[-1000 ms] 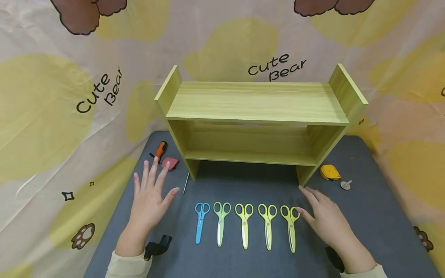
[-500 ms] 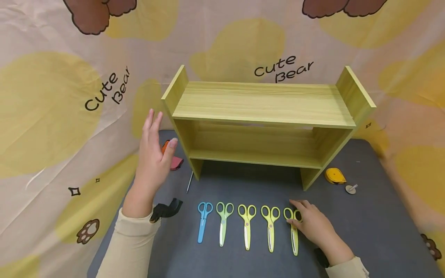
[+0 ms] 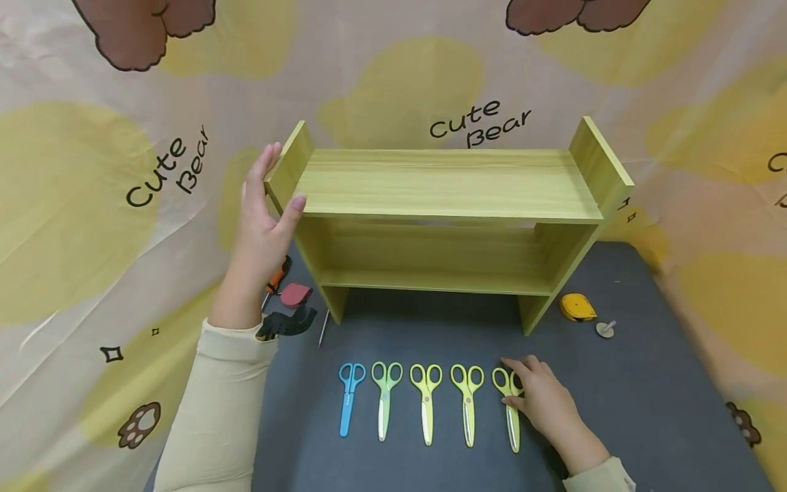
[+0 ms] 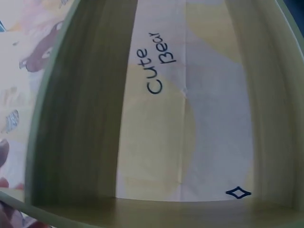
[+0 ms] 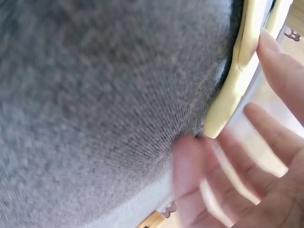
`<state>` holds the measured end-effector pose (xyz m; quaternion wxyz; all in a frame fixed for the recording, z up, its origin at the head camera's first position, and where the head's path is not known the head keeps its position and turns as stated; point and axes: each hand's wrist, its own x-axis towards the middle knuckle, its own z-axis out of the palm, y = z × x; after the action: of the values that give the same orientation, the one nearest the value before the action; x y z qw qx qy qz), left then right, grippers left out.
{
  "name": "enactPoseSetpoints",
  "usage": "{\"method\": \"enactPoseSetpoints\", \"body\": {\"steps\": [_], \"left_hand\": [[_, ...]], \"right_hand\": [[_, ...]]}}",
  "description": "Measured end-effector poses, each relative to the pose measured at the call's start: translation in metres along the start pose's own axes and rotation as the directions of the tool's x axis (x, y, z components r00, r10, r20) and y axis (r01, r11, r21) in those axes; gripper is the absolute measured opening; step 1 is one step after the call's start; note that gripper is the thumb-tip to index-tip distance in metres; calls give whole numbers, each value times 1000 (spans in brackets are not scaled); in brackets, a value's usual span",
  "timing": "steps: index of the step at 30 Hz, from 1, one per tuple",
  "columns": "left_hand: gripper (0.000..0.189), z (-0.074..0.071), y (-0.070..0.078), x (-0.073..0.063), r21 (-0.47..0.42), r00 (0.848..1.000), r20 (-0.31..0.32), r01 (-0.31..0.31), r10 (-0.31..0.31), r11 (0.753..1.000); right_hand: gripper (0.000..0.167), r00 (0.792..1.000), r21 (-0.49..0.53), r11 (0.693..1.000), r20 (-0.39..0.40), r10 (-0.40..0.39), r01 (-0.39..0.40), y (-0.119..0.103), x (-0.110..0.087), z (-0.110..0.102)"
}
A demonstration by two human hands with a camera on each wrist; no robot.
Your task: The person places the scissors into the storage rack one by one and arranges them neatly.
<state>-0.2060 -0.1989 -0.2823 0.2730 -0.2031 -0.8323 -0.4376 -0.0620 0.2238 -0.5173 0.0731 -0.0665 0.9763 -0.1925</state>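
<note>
My left hand [image 3: 261,222] is at the left side panel of a pale wooden two-tier shelf [image 3: 449,184]. Its fingers lie along the panel's outer side, with the thumb apart in front; firm contact cannot be told. My right hand [image 3: 547,400] is over the rightmost yellow-green scissors [image 3: 513,427], which lie flat on the table. In the right wrist view, the thumb [image 5: 280,71] touches their handle [image 5: 232,90], while the blurred forefinger is near the handle's end. To their left lie several more scissors in a row, including blue scissors [image 3: 346,410] at the far left.
Left of the shelf are an orange-and-black screwdriver [image 3: 279,275], a pink tape measure [image 3: 296,295] and a thin metal rod [image 3: 323,329]. A yellow tape measure [image 3: 578,307] and a small round disc with a peg [image 3: 605,329] lie right. A printed curtain [image 3: 381,89] hangs behind.
My left hand has risen from over the table's left side to the shelf's left panel. My right hand has moved left and down onto the rightmost scissors. The view has shifted slightly.
</note>
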Motion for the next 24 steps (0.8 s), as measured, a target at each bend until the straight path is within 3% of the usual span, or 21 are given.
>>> {"method": "enactPoseSetpoints", "body": {"steps": [5,8,11,13,16,20,24], "left_hand": [[75,7,-12,2,-139,999,-25,-40,37,989],[74,10,-20,3,-171,994,-41,-110,105,979],[78,13,-18,1,-185,994,-47,-105,98,977],[88,15,-21,-2,-195,998,-46,-58,50,979],[97,19,-27,-14,-182,994,-2,107,-109,978],[86,33,-52,-38,-103,948,104,311,-300,945],[66,51,-71,-60,-119,919,151,382,-364,917]], "right_hand": [[82,996,8,997,56,71,-72,4,0,-1],[82,992,30,995,84,95,-97,7,1,-2],[81,988,68,991,106,111,-119,8,3,-2],[79,985,100,986,121,123,-135,9,4,-1],[78,980,147,976,141,142,-163,10,5,0],[73,979,209,961,140,151,-178,10,5,-2],[61,983,267,950,128,133,-164,8,4,-6]]}}
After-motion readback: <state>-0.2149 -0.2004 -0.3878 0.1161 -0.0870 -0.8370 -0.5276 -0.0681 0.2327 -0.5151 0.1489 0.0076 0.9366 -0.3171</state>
